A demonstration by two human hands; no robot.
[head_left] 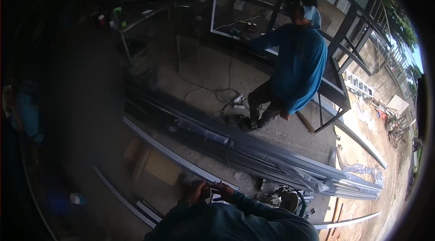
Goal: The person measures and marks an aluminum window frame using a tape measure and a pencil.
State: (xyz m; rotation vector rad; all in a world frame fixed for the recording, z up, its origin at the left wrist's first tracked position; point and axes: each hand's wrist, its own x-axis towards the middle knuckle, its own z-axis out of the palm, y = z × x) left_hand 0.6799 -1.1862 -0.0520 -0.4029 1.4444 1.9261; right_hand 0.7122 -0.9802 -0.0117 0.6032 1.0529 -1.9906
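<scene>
My left hand (196,192) is closed around a small dark object (206,191) with a hint of red on it; I cannot tell what kind of thing it is. Just to its right, my right hand (224,189) has its fingers bent together, and whatever they hold is hidden in shadow. Both hands are in front of my body, at the near end of a long grey metal profile (174,155). A brown board (161,168) lies beyond my left hand.
Bundled metal profiles (272,152), partly in plastic, cross the floor. A cluttered machine (285,198) stands right of my hands. A person in a blue hoodie (297,59) is by a dark-framed window unit (244,5). Cables (217,90) lie on the floor; another person (27,114) is at far left.
</scene>
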